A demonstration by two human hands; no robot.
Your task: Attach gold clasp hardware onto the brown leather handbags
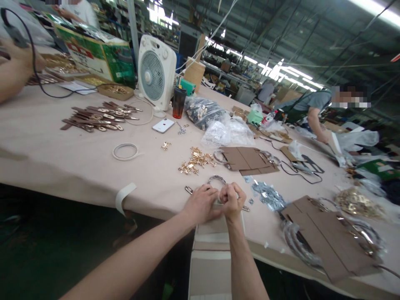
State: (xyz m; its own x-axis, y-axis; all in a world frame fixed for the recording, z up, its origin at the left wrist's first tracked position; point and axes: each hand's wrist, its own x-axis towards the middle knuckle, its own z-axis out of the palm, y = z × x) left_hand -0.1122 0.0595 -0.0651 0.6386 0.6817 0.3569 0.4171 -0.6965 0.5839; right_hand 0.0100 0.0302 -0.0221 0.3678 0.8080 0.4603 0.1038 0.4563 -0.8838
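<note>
At the table's front edge lies a long cream panel [211,266], apparently of a bag, hanging down toward me. My left hand [203,203] rests on its upper end, fingers bent over and pressed against it. Beside it, my right hand [231,200] is closed in a fist; whatever it grips is hidden. A curved handle [216,178] in clear wrap arches just beyond both hands. Metal clasp pieces stick out at either side, one left [188,190] and one right [246,208]. Gold metal fittings [197,160] and thin silver plates [269,196] are heaped nearby.
Wrapped handles lie with brown panels [250,159] and more brown panels [331,237] at right. A tape roll [125,151], phone [163,125], tumbler [179,102], fan [156,71] and brown straps [93,116] stand leftward. Another person's hand [18,62] is far left; a co-worker [315,112] leans at right.
</note>
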